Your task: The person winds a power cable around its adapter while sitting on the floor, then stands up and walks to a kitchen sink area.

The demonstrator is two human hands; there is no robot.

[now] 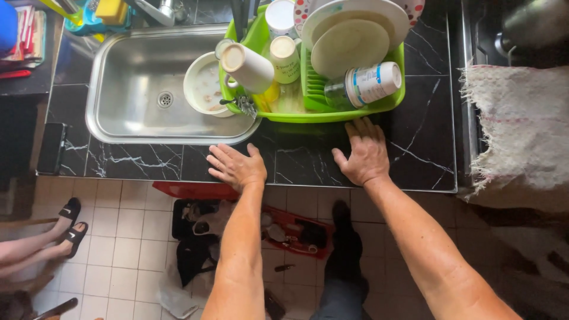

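Both hands lie flat, fingers spread, holding nothing, on the glossy black marble-veined counter (415, 142): left hand (238, 167) near the front edge below the steel sink (118, 77), right hand (365, 155) w/ fingertips touching the lime plastic dish rack (332, 112). Rack sits just behind, partly over the sink rim; bare counter to its right.

Head camera looks straight down, close over countertop (308, 157).

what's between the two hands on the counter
Only bare black marble counter lies between the left hand and the right hand, as the head view shows; the green dish rack sits just beyond.
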